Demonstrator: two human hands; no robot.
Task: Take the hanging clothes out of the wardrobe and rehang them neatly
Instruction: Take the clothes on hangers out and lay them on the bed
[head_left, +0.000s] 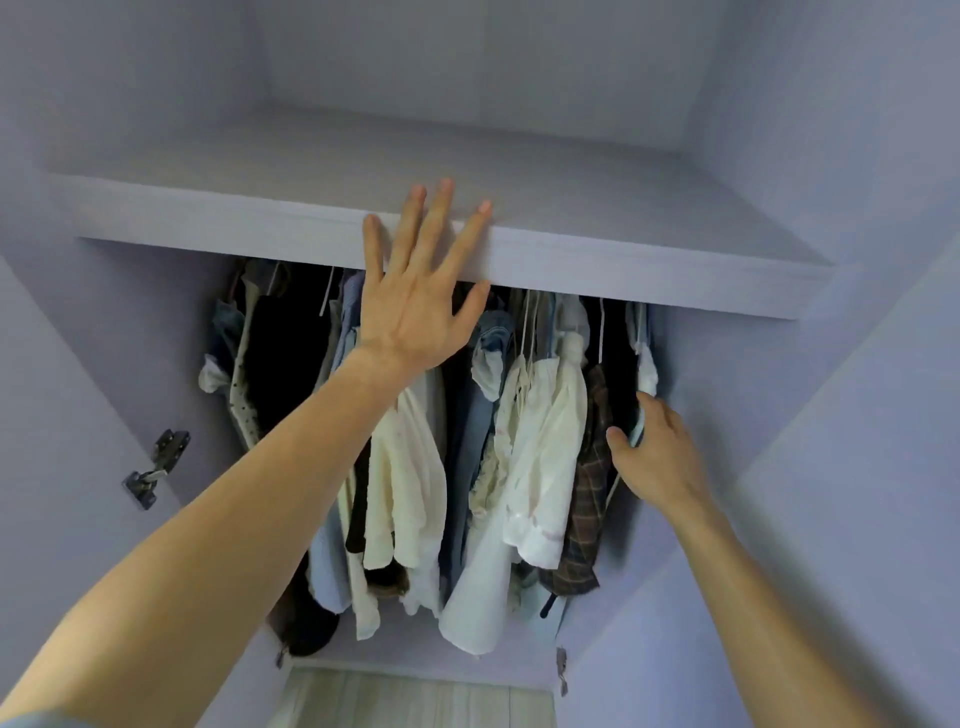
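Several garments hang packed together under the wardrobe shelf (649, 270): a cream shirt (410, 467), a white blouse (540, 457), a blue denim piece (470, 441), a brown plaid shirt (589, 499) and dark clothes (283, 364). My left hand (415, 296) is raised with straight, spread fingers in front of the shelf's front edge. My right hand (660, 452) reaches into the right end of the row, thumb and fingers curled round a white garment (647, 374) beside the plaid shirt. The rail and hanger hooks are mostly hidden by the shelf.
Lilac wardrobe walls close in on both sides. A metal door hinge (156, 467) sits on the left wall, and another hinge (562, 670) low on the right. The upper shelf compartment (467, 150) holds nothing visible. Pale floor boards (405, 699) show below.
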